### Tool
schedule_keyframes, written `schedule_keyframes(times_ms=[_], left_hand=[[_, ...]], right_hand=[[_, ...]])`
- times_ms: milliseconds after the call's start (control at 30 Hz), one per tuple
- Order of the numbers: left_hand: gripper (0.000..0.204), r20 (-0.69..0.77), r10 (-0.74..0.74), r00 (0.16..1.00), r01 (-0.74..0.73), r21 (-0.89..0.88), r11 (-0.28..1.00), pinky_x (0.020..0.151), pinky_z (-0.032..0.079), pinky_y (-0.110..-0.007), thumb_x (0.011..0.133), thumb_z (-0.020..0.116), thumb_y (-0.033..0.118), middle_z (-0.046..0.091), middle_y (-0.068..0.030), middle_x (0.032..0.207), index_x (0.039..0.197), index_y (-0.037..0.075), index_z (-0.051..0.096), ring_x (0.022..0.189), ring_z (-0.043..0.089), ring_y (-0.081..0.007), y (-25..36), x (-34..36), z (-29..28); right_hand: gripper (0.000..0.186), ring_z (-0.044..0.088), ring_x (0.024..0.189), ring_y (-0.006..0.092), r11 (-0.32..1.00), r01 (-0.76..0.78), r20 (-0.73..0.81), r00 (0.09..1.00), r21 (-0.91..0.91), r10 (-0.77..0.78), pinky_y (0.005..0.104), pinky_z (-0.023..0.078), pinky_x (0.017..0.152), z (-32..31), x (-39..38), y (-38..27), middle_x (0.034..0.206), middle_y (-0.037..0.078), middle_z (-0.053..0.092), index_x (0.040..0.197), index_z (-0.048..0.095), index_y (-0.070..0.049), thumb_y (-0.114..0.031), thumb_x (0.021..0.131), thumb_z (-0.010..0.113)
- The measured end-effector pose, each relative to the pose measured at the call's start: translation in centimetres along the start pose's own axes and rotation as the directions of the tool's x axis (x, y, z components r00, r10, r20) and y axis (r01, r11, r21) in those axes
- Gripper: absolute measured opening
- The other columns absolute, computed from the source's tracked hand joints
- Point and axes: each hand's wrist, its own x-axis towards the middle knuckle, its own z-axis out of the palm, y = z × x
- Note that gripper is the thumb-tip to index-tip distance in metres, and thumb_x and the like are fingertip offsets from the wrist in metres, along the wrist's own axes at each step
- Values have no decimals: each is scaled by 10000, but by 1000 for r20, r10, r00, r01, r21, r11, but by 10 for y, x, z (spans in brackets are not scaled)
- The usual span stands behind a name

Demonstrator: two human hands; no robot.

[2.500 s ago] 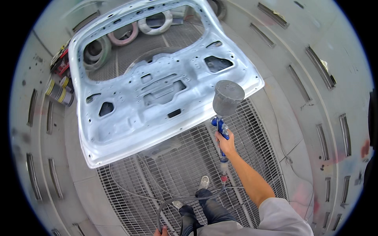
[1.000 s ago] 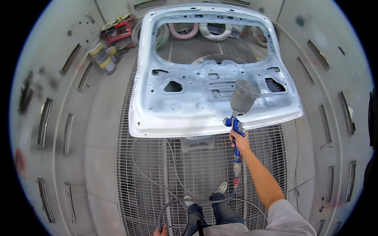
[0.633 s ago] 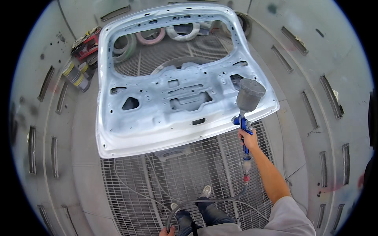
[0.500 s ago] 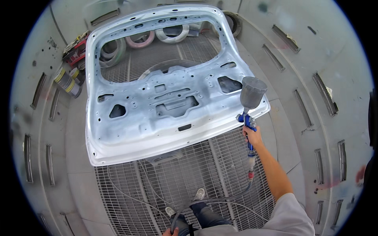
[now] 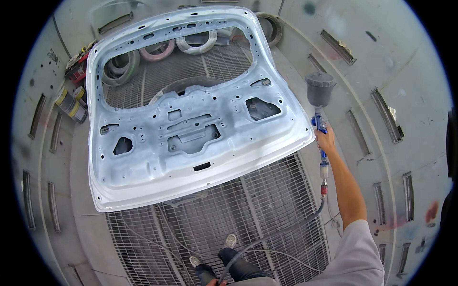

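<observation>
My right hand (image 5: 326, 140) is wrapped round the handle of a blue spray gun (image 5: 318, 125), held upright just off the right end of a car tailgate. On top of the gun sits a dark grey paint cup (image 5: 320, 89). An air hose (image 5: 281, 230) runs from a red coupling under the handle and curves down toward my body. My left hand (image 5: 217, 282), cut by the lower edge, grips this hose near my waist. The tailgate (image 5: 148, 162) lies tilted before me, its inner side up, coated whitish with blue-grey patches; its window opening faces away.
Metal grating (image 5: 281, 200) covers the floor, with thin hoses trailing over it near my shoes. Tire-like rings (image 5: 196, 47) stand behind the tailgate. Paint cans (image 5: 70, 105) and a red cart (image 5: 76, 71) are at the far left. Slotted walls (image 5: 400, 181) curve round both sides.
The spray gun in my right hand has moved right, from over the tailgate's right corner to beyond its edge. The view has shifted, so the tailgate appears further left.
</observation>
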Motion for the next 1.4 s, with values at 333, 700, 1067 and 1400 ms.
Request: schedule_keyframes(times_ms=[333, 700, 1067, 1400], left_hand=[[249, -237, -11, 972, 15, 15, 1000, 622, 422, -409, 900, 622, 234, 558, -165, 717, 951, -9, 610, 646, 493, -261, -54, 2, -32], [217, -332, -243, 911, 194, -173, 966, 575, 437, -419, 901, 632, 218, 562, -125, 662, 869, 3, 618, 598, 529, -248, -109, -39, -93], [248, -498, -292, 816, 233, -178, 956, 590, 446, -412, 902, 615, 205, 616, -148, 702, 898, -43, 623, 613, 549, -242, -270, -76, -172], [256, -413, -635, 653, 217, -702, 679, 485, 402, -323, 928, 553, 124, 543, -58, 642, 1075, -69, 633, 534, 482, -141, -331, -134, -265]], right_hand=[[126, 517, 507, 126, 936, -250, 464, 879, 247, 113, 271, 411, 404, 45, -67, -45, 620, 54, 559, 723, 570, -16, -107, 777, 638], [122, 503, 506, 121, 932, -273, 577, 812, 239, 90, 273, 413, 410, 141, -170, -109, 622, 52, 552, 729, 564, -20, -105, 780, 636], [101, 495, 485, 112, 913, -315, 657, 750, 260, 72, 258, 402, 387, 265, -302, -185, 615, 51, 546, 755, 560, -24, -91, 780, 631], [84, 506, 494, 106, 850, -402, 711, 701, 341, 46, 252, 391, 383, 372, -427, -288, 620, 39, 525, 752, 558, -22, -76, 786, 613]])
